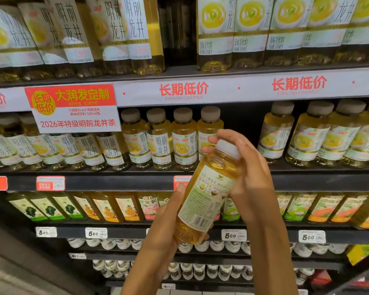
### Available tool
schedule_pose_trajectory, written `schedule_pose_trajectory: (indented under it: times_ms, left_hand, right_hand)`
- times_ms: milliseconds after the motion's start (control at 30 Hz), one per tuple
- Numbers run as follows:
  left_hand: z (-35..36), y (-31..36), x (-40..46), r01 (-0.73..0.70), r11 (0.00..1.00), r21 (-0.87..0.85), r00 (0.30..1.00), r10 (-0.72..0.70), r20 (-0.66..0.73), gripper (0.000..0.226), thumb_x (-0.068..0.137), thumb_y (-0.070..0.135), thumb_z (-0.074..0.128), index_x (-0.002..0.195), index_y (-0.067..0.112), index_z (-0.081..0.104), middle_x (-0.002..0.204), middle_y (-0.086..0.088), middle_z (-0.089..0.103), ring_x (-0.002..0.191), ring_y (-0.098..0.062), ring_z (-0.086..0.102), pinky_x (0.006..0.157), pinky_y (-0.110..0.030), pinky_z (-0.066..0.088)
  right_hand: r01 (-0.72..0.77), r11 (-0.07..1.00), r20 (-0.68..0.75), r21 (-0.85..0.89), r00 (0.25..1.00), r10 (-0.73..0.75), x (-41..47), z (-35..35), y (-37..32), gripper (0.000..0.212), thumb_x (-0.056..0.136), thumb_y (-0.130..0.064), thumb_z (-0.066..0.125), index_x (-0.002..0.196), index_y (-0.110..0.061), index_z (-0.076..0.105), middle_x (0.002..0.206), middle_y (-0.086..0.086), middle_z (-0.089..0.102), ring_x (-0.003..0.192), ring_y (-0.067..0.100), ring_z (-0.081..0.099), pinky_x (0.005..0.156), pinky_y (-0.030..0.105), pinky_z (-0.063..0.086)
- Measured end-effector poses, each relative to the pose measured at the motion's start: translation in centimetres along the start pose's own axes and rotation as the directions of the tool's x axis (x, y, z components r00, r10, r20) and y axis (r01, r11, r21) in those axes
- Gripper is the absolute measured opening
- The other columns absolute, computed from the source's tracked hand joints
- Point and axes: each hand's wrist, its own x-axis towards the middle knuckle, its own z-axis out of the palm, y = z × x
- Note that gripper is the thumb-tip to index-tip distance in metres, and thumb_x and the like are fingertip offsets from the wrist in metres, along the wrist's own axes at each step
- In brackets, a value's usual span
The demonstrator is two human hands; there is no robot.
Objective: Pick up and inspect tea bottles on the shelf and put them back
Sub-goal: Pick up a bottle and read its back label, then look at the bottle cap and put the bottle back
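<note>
At the far left of the frame the rows of bottles (pixel 58 150) blur and run off the edge, and a red-and-white promotional sign (pixel 73 108) in the upper left covers the tops of several of them. Below it, small price tags (pixel 96 232) read roughly 5.90, the finer print too small to make out. Just left of centre, the left hand (pixel 164 226) comes up from the bottom edge and grips the base of a tea bottle (pixel 207 194), its fingers mostly hidden behind it. The bottle sits at centre frame, held in the air in front of the shelf (pixel 285 182), tilted with its white cap to the upper right. It holds clear golden liquid; its pale green back label shows small print, unreadable, and a barcode near the bottom. To the right, the right hand (pixel 249 167) curls around the cap and neck. Further right, more bottles are cut off by the frame edge.
</note>
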Motion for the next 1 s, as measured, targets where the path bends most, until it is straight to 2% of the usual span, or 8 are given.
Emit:
schedule_pose_trajectory:
  times_ms: [200, 333, 467, 567, 733, 800, 867, 1000]
  left_hand:
    - [-0.4, -0.2, 0.0, 0.038, 0.997, -0.066, 0.999, -0.036, 0.029, 0.057, 0.075, 0.062, 0.047, 0.102, 0.020, 0.074, 0.090, -0.017, 0.074, 0.070, -0.026, 0.071, 0.054, -0.032, 0.055]
    - [-0.5, -0.2, 0.0, 0.031, 0.999, -0.037, 0.997, -0.028, 0.072, 0.054, 0.074, 0.063, 0.046, 0.099, 0.025, 0.075, 0.090, -0.015, 0.074, 0.070, -0.026, 0.070, 0.055, -0.032, 0.055]
    - [-0.3, -0.2, -0.1, 0.001, 0.995, 0.098, 1.000, -0.004, 0.028, 0.053, 0.076, 0.064, 0.039, 0.096, 0.031, 0.075, 0.095, -0.010, 0.075, 0.086, -0.026, 0.073, 0.074, -0.039, 0.059]
    - [0.3, -0.4, -0.1, -0.027, 0.977, 0.213, 1.000, 0.029, -0.003, 0.053, 0.078, 0.061, 0.037, 0.094, 0.029, 0.075, 0.097, 0.003, 0.076, 0.096, -0.013, 0.071, 0.085, -0.033, 0.053]
    - [1.2, -0.3, -0.6, -0.001, 0.979, 0.203, 0.993, -0.022, 0.115, 0.044, 0.075, 0.071, 0.033, 0.095, 0.055, 0.069, 0.108, 0.011, 0.073, 0.104, -0.008, 0.067, 0.096, -0.039, 0.050]
    - [1.2, -0.6, -0.7, 0.032, 0.991, 0.126, 0.990, -0.049, 0.135, 0.051, 0.072, 0.072, 0.036, 0.102, 0.047, 0.069, 0.105, 0.002, 0.074, 0.098, -0.015, 0.070, 0.089, -0.039, 0.055]
    - [1.3, -0.5, -0.7, 0.089, 0.996, -0.019, 0.984, -0.085, 0.158, 0.060, 0.076, 0.069, 0.041, 0.112, 0.030, 0.069, 0.100, -0.009, 0.074, 0.086, -0.023, 0.071, 0.071, -0.036, 0.058]
    - [1.5, -0.2, -0.8, 0.166, 0.974, -0.151, 0.958, -0.123, 0.259, 0.071, 0.089, 0.064, 0.037, 0.120, 0.005, 0.062, 0.090, -0.022, 0.066, 0.070, -0.032, 0.067, 0.055, -0.035, 0.054]
  right_hand:
    - [-0.033, 0.999, 0.015, -0.029, 0.999, 0.033, -0.2, 0.1, 0.0, 0.023, 0.090, -0.022, 0.051, 0.106, -0.019, 0.069, 0.109, 0.008, 0.068, 0.102, 0.020, 0.067, 0.079, 0.029, 0.054]
    - [-0.028, 1.000, 0.022, 0.011, 0.999, 0.028, -0.3, 0.2, 0.1, 0.024, 0.086, -0.024, 0.059, 0.107, -0.024, 0.070, 0.111, 0.010, 0.068, 0.103, 0.021, 0.067, 0.081, 0.030, 0.054]
    - [-0.003, 0.997, -0.013, 0.082, 1.000, 0.004, -0.3, 0.2, 0.1, 0.032, 0.083, -0.023, 0.063, 0.114, -0.022, 0.065, 0.108, 0.008, 0.070, 0.097, 0.021, 0.069, 0.081, 0.032, 0.056]
    - [0.010, 0.999, -0.031, 0.032, 0.999, -0.009, -0.5, 0.3, -0.2, 0.044, 0.077, -0.027, 0.068, 0.120, -0.019, 0.061, 0.111, 0.011, 0.070, 0.096, 0.022, 0.070, 0.079, 0.029, 0.056]
    - [-0.055, 0.998, -0.102, -0.016, 0.993, 0.053, -0.8, 0.5, -0.5, 0.046, 0.077, -0.029, 0.070, 0.120, -0.018, 0.062, 0.108, 0.009, 0.071, 0.094, 0.018, 0.070, 0.075, 0.024, 0.056]
    - [-0.094, 0.996, -0.080, -0.008, 0.992, 0.093, -0.7, 0.3, -0.7, 0.045, 0.078, -0.029, 0.063, 0.121, -0.018, 0.059, 0.103, 0.009, 0.072, 0.091, 0.017, 0.071, 0.073, 0.025, 0.056]
    - [-0.138, 0.990, -0.033, 0.028, 0.990, 0.139, -0.6, -0.1, -0.9, 0.043, 0.082, -0.029, 0.056, 0.124, -0.016, 0.056, 0.100, 0.010, 0.074, 0.092, 0.019, 0.071, 0.074, 0.027, 0.057]
    - [-0.203, 0.978, -0.048, 0.057, 0.977, 0.206, -0.6, -0.4, -0.7, 0.044, 0.085, -0.031, 0.051, 0.122, -0.009, 0.058, 0.115, 0.018, 0.068, 0.110, 0.030, 0.063, 0.091, 0.036, 0.054]
